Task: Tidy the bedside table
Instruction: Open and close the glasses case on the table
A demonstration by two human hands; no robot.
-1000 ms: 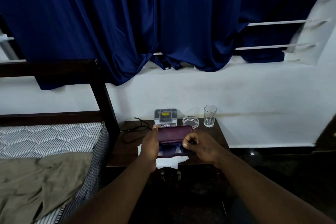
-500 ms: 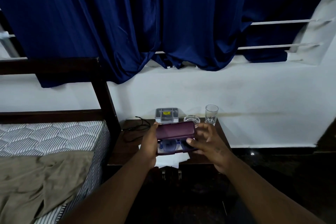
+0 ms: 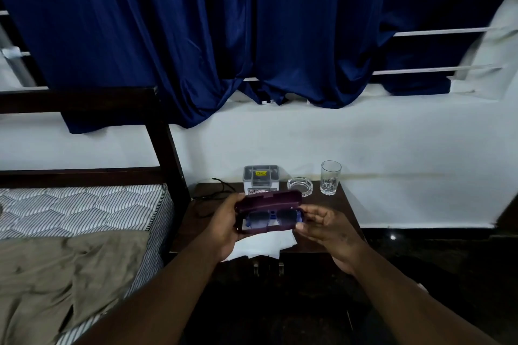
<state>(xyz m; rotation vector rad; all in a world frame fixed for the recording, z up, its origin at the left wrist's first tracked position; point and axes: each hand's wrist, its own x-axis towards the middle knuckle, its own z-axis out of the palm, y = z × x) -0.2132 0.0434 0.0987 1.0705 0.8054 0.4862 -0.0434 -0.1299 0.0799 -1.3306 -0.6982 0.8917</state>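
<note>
head view: left hand (image 3: 224, 225) grips open glasses case (image 3: 269, 211); right fingers (image 3: 314, 214) touch its end.

Left hand (image 3: 224, 224) holding open purple case (image 3: 269, 199) with glasses (image 3: 270, 218) inside, right hand (image 3: 328, 228) open beside it.

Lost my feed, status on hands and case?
Left hand grips open maroon glasses case. Right hand open beside it. Dark sunglasses inside. Nothing blocking.
</note>
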